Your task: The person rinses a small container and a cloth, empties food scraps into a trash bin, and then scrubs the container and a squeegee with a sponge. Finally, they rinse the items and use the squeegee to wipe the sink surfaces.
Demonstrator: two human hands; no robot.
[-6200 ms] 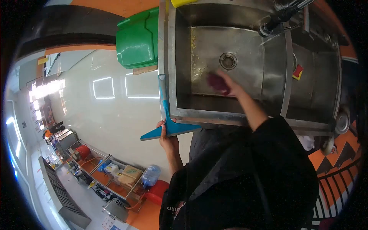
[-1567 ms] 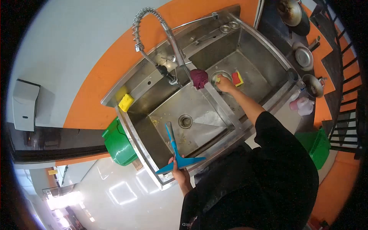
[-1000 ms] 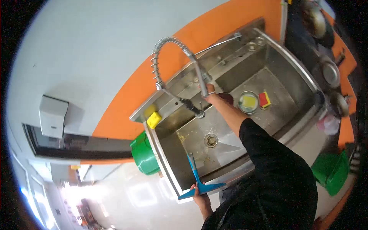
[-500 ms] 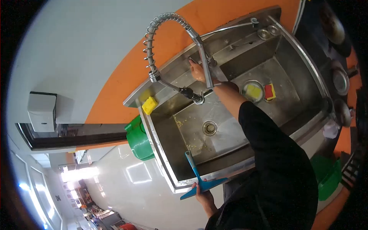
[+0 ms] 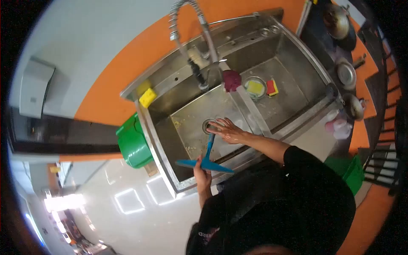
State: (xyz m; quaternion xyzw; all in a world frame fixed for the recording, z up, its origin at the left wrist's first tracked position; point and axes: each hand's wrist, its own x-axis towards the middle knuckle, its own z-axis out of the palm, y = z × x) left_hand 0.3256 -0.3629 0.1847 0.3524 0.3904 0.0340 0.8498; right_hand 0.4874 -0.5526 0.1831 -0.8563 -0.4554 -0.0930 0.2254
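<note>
My left hand (image 5: 202,177) is closed round the head of a blue squeegee (image 5: 209,163), at the near rim of the left sink basin (image 5: 229,111). The squeegee's handle points away from me, over the basin. Above the tip of that handle is my right hand (image 5: 229,131), its fingers stretched out and apart. Those fingers overlap the edge of the round drain (image 5: 207,123) in this view. Small yellowish food scraps (image 5: 177,123) lie on the basin floor to the left.
A spring faucet (image 5: 195,72) arches over the sink. A maroon cloth (image 5: 232,80) lies on the divider. In the right basin are a round dish (image 5: 262,95) holding a sponge and a red-and-yellow sponge (image 5: 272,88). A yellow sponge (image 5: 148,98) sits on the left rim, above a green bin (image 5: 135,142).
My right hand has come back from the faucet base to the squeegee's handle end. My left hand still holds the squeegee, now farther over the basin. The camera view has shifted.
</note>
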